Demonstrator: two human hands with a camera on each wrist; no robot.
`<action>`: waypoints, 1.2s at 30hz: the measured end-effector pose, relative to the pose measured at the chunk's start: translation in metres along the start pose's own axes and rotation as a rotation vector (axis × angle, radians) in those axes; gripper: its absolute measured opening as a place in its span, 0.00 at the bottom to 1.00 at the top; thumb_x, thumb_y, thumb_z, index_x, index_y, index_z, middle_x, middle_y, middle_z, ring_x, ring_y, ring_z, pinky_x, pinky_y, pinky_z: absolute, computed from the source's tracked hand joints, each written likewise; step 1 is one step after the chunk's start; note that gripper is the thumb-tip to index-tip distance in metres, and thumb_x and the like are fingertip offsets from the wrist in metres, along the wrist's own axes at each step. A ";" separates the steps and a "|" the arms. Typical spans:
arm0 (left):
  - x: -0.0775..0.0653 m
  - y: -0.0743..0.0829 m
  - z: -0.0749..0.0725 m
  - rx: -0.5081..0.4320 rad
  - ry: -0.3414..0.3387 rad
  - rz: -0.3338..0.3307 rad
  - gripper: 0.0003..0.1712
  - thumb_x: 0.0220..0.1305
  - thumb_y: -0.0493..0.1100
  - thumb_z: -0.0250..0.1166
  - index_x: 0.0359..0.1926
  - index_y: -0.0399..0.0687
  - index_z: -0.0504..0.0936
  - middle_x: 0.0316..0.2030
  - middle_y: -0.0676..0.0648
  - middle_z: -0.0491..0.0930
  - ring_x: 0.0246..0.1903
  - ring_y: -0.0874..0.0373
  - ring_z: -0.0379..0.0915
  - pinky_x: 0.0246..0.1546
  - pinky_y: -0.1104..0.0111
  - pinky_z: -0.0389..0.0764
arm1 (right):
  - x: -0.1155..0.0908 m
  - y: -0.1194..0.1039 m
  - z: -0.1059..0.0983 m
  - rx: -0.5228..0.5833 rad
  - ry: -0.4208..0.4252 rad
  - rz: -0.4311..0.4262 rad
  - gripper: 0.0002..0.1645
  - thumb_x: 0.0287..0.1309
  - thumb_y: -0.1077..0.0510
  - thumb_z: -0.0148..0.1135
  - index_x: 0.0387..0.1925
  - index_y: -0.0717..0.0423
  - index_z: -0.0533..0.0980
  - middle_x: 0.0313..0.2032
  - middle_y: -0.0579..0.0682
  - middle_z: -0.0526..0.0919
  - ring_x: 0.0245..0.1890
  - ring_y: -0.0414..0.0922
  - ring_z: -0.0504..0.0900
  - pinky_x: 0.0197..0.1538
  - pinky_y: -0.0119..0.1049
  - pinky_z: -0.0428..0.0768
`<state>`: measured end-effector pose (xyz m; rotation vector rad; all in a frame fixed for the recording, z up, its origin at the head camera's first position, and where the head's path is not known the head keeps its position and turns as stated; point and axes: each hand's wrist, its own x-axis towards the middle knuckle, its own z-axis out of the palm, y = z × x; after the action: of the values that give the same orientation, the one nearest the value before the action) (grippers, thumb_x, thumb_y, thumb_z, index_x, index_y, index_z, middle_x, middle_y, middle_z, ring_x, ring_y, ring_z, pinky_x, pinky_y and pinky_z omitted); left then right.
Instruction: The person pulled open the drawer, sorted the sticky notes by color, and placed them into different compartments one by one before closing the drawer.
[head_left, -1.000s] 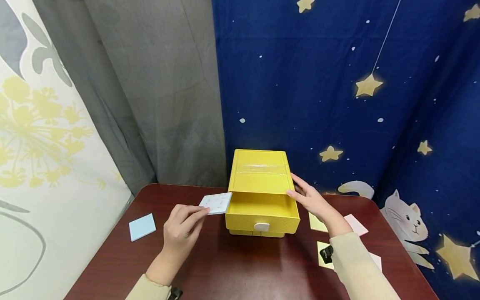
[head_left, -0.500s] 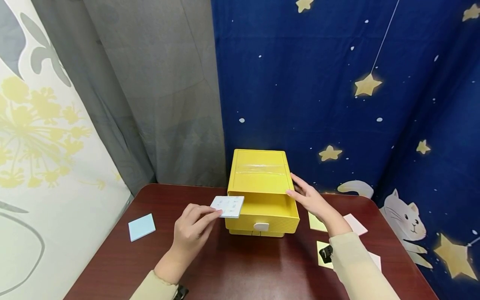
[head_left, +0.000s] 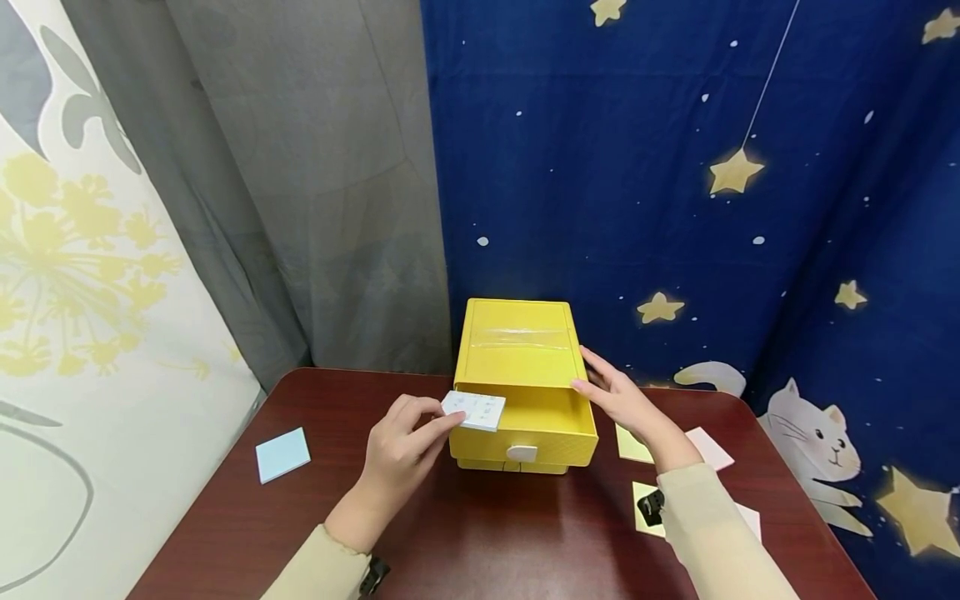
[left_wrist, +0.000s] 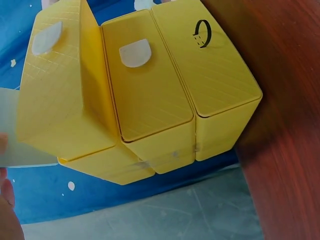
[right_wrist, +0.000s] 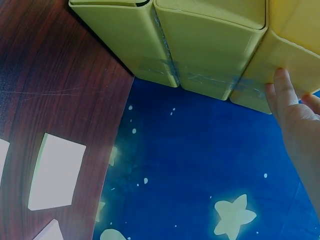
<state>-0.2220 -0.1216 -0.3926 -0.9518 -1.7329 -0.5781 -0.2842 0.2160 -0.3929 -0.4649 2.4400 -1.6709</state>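
Between thumb and fingers my left hand [head_left: 405, 446] pinches a thin white notepad [head_left: 480, 410] with small printed marks. The pad hangs over the left front of the pulled-out top drawer [head_left: 551, 448] of a yellow drawer unit [head_left: 517, 337]. Seen from the left wrist, the pad [left_wrist: 22, 142] lies beside that drawer's wall, the fingers [left_wrist: 7, 212] at the frame's edge. My right hand [head_left: 622, 404] rests against the unit's right side near the top, fingers fairly straight. In the right wrist view the same hand [right_wrist: 297, 120] touches the yellow side wall.
A light blue notepad [head_left: 282, 455] lies on the dark red table [head_left: 495, 542] at the left. Right of the unit are yellow pads [head_left: 633, 446] and pink pads [head_left: 710, 448], partly behind the right arm. Curtains [head_left: 570, 183] stand behind the table.
My left hand has carried the white notepad rightward, from beside the drawer to over its left front part. The right hand stays on the unit's side.
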 end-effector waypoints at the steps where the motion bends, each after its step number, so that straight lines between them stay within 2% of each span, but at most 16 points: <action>1: 0.000 0.000 0.001 0.001 -0.011 -0.008 0.13 0.69 0.43 0.56 0.38 0.51 0.87 0.32 0.48 0.76 0.31 0.57 0.69 0.26 0.70 0.77 | 0.000 0.000 0.000 0.001 0.001 0.000 0.43 0.67 0.48 0.53 0.75 0.48 0.43 0.74 0.55 0.41 0.72 0.59 0.50 0.67 0.56 0.59; 9: 0.004 0.001 0.008 0.000 -0.068 -0.035 0.13 0.70 0.44 0.55 0.40 0.53 0.87 0.34 0.48 0.76 0.33 0.56 0.70 0.29 0.70 0.79 | 0.000 0.001 0.001 0.004 0.005 -0.003 0.43 0.67 0.48 0.53 0.75 0.49 0.43 0.74 0.56 0.42 0.71 0.59 0.51 0.67 0.56 0.59; 19: 0.012 0.003 0.017 0.003 -0.104 -0.004 0.13 0.69 0.39 0.55 0.41 0.52 0.87 0.35 0.48 0.76 0.35 0.56 0.71 0.29 0.70 0.79 | -0.001 0.002 0.002 0.020 0.012 -0.025 0.43 0.67 0.51 0.53 0.75 0.50 0.43 0.74 0.56 0.42 0.71 0.58 0.52 0.66 0.55 0.61; 23: 0.014 0.003 0.019 0.001 -0.135 -0.019 0.11 0.64 0.35 0.60 0.41 0.52 0.87 0.35 0.48 0.77 0.35 0.56 0.71 0.28 0.70 0.79 | -0.001 0.003 0.003 0.020 0.010 -0.030 0.43 0.67 0.51 0.53 0.75 0.50 0.43 0.74 0.56 0.42 0.71 0.59 0.52 0.66 0.55 0.61; 28: 0.015 0.002 0.020 0.018 -0.186 -0.047 0.15 0.56 0.31 0.65 0.41 0.53 0.87 0.36 0.50 0.77 0.36 0.57 0.71 0.29 0.72 0.79 | -0.002 0.003 0.003 0.015 0.013 -0.031 0.43 0.67 0.50 0.53 0.75 0.49 0.44 0.74 0.56 0.42 0.71 0.59 0.52 0.66 0.56 0.61; 36: 0.020 0.002 0.020 0.042 -0.251 -0.061 0.18 0.54 0.29 0.66 0.42 0.54 0.87 0.36 0.51 0.76 0.36 0.58 0.71 0.26 0.74 0.77 | -0.001 0.003 0.003 0.020 0.017 -0.027 0.43 0.67 0.50 0.54 0.75 0.50 0.44 0.74 0.56 0.43 0.71 0.58 0.53 0.66 0.56 0.61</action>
<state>-0.2344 -0.0985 -0.3811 -0.9769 -1.9954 -0.4752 -0.2828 0.2144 -0.3966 -0.4845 2.4369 -1.7151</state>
